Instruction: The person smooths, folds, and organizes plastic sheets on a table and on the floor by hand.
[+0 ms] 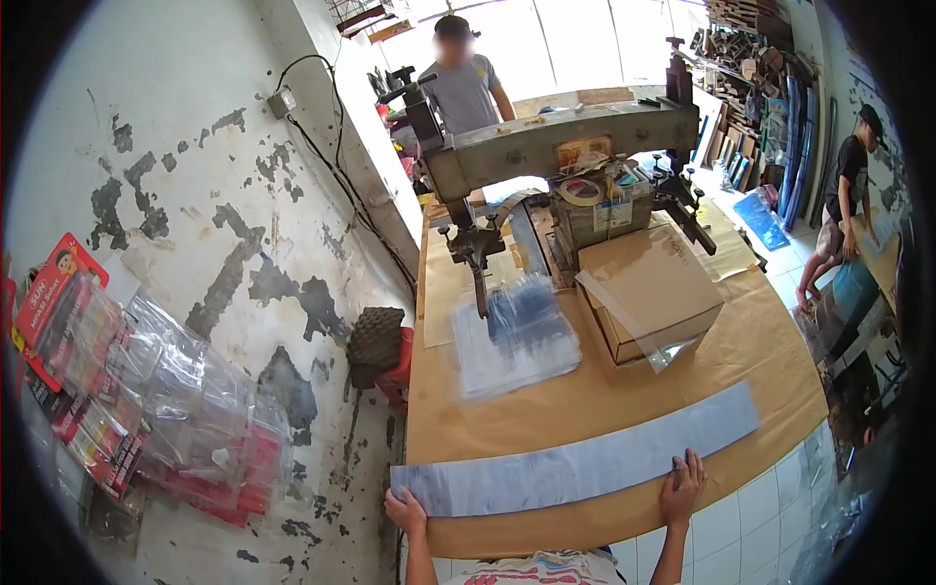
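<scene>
A long grey-white flat strip lies across the near part of the table, bowed in this wide view. At its left end, my left hand is closed on the near corner. My right hand holds the near edge toward the right end, fingers bent over the strip's top face. Beyond the strip is a stack of clear plastic sheets. To the right of the stack sits a closed cardboard box with a clear plastic piece draped over its front.
A heavy metal machine beam with clamp arms spans the brown-covered table. Plastic packs hang on the peeling left wall. One person stands behind the machine; another works at the right. Wood pieces fill the back shelves.
</scene>
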{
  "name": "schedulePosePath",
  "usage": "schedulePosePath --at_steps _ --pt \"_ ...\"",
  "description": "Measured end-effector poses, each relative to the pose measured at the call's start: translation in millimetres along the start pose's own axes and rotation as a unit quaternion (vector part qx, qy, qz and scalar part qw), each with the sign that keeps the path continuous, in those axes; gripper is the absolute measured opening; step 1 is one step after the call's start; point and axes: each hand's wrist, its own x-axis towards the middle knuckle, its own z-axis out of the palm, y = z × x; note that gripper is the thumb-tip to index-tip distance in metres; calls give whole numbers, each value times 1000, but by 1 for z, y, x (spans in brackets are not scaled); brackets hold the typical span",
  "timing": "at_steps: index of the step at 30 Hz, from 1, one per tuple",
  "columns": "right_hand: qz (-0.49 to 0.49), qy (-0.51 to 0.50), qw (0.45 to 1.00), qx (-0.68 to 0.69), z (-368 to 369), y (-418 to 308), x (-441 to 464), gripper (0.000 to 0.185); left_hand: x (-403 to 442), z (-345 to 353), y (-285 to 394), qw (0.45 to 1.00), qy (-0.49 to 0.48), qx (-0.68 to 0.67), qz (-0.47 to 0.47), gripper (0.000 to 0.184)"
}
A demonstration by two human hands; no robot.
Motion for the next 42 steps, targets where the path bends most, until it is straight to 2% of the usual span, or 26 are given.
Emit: schedulePosePath --at_steps 6,15,17,19,21,22,23,26,27,28,30,31,33,34,35,37,39,42 --pt "1 -9 1000 2 0 -4 -1 29 3 3 -6 1000 3 -19 4 48" --pt "-16 -5 1000 -2 5 4 -2 31 12 5 -10 999 23 25 8 53" --pt "-13 -10 1000 -13 6 6 -3 33 27 -13 -4 998 -26 34 -38 57" --pt "-20 -3 1000 -8 7 6 -2 34 56 -44 -8 980 -195 11 -49 54" --pt "-27 1 1000 -2 8 7 -4 35 70 -79 2 922 -317 -174 -139 47" --pt "-33 7 999 0 8 7 -3 35 76 -91 2 871 -373 -263 -182 44" --pt "-29 5 1000 -6 10 8 -5 35 84 -88 -18 813 -395 -393 -167 38" --pt "-30 17 997 -69 10 -1 -7 34 65 -109 23 784 -322 -506 -162 41" --pt "-51 28 998 -29 12 -14 -8 34 53 -119 45 814 -291 -477 -159 46" --pt "-73 42 996 11 17 -34 -8 35 47 -123 64 821 -294 -476 -118 46" --pt "-96 -35 975 196 28 -86 -14 35 32 -136 93 831 -298 -467 -43 46" --pt "-91 -105 940 310 30 -122 -18 37 23 -144 116 833 -302 -463 -14 41" --pt "-223 -232 865 384 36 -180 -25 56 8 -154 158 804 -358 -472 44 38" --pt "-284 -286 844 354 28 -206 -29 73 -1 -156 176 787 -383 -479 70 36" --pt "-356 -283 833 314 59 -218 -42 86 -9 -155 192 771 -399 -490 75 35" --pt "-343 -321 868 163 53 -242 -56 91 -26 -152 219 741 -424 -514 84 32" --pt "-295 -307 892 151 71 -247 -72 87 -46 -150 236 734 -406 -540 66 30" --pt "-56 -301 894 328 94 -252 -74 77 -74 -149 250 710 -399 -580 9 31"
